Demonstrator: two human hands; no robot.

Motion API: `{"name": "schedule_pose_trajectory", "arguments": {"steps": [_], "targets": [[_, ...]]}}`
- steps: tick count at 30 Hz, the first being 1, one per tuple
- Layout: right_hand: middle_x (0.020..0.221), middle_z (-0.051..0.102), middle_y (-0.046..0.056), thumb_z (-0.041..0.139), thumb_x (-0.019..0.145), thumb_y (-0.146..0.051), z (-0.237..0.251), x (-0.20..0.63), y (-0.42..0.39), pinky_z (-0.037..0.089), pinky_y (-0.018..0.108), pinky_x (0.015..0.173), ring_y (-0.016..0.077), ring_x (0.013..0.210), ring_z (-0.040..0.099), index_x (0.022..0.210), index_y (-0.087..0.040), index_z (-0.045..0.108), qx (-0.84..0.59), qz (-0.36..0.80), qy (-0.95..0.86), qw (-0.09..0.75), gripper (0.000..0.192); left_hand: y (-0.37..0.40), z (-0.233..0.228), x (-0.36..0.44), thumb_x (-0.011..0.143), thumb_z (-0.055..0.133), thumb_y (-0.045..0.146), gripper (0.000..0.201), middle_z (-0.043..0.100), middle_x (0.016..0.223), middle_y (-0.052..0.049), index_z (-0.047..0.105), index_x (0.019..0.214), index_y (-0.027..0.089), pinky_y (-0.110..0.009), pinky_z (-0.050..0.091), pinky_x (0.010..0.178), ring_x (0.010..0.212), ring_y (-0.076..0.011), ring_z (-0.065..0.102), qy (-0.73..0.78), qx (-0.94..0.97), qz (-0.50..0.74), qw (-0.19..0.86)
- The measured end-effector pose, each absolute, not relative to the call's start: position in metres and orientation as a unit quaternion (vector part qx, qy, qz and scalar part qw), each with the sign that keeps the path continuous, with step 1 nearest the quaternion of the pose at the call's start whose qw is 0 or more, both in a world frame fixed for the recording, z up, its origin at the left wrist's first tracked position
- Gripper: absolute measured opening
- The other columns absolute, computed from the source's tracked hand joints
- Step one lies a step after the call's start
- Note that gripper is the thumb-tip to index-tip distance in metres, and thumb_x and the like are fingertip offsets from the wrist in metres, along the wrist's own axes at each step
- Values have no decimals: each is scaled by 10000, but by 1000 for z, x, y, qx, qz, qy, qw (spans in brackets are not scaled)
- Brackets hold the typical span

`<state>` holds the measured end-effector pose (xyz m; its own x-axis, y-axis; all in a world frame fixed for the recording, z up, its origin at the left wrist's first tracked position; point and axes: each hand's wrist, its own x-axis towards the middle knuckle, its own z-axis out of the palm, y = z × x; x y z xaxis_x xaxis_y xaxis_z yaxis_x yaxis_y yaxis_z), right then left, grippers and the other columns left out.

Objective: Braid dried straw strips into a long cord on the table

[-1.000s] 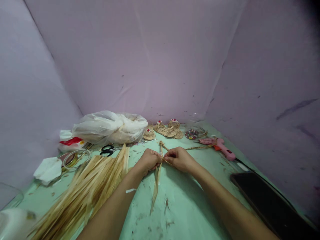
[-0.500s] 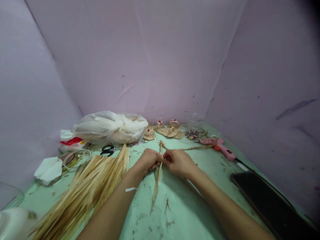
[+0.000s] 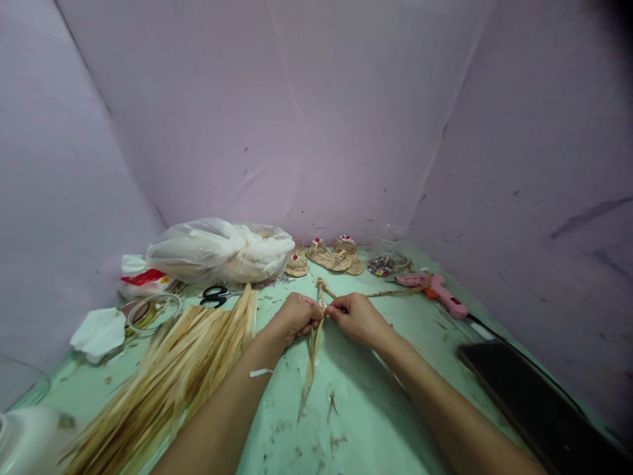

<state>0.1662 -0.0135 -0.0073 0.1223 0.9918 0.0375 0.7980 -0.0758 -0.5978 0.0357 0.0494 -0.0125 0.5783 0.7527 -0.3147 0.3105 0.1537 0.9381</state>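
A thin braid of dried straw-like fibre runs from a knot down to my hands at the middle of the table. My left hand is closed, pinching the braid's lower end. Loose strands hang from it toward me. On the other side, my right hand is closed, its thumb and forefinger pinched together at the braid; the strand between them is too small to make out clearly. From the knot another braided length stretches right toward a pink glue gun.
Left of my forearm lies a bundle of dried strips, with black-handled scissors behind it. A plastic bag, woven slippers and beads line the back. A dark phone-like slab lies at right.
My right fingers have shifted slightly right, opening a small gap from my left hand. My left hand stays at the braid. The whole view has moved very slightly.
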Motion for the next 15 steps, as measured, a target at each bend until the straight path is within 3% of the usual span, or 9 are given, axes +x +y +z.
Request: {"name": "schedule_pose_trajectory", "arguments": {"steps": [4,11,15], "targets": [[538,569,5,452,702,-297,-9,167,-14,272,201,485,114,529,463,721,-158,689,-701,214,-633,248,276,48,-12,36,547,505,145,54,402,368,52,496,501,119,-175,140,298,272,-22,257,420,634,169,627],[558,603,50,484,648,-289,-3,160,-17,234,217,456,123,510,472,638,-174,652,-752,128,-612,206,204,47,-14,40,560,491,133,97,387,336,50,487,464,122,-183,147,296,255,-27,244,425,648,170,609],[535,579,33,468,654,-293,-11,165,-14,238,205,443,109,485,445,629,-168,632,-741,161,-611,225,207,46,-11,40,566,490,125,116,381,332,49,477,450,123,-185,147,300,256,-31,249,426,653,168,603]]}}
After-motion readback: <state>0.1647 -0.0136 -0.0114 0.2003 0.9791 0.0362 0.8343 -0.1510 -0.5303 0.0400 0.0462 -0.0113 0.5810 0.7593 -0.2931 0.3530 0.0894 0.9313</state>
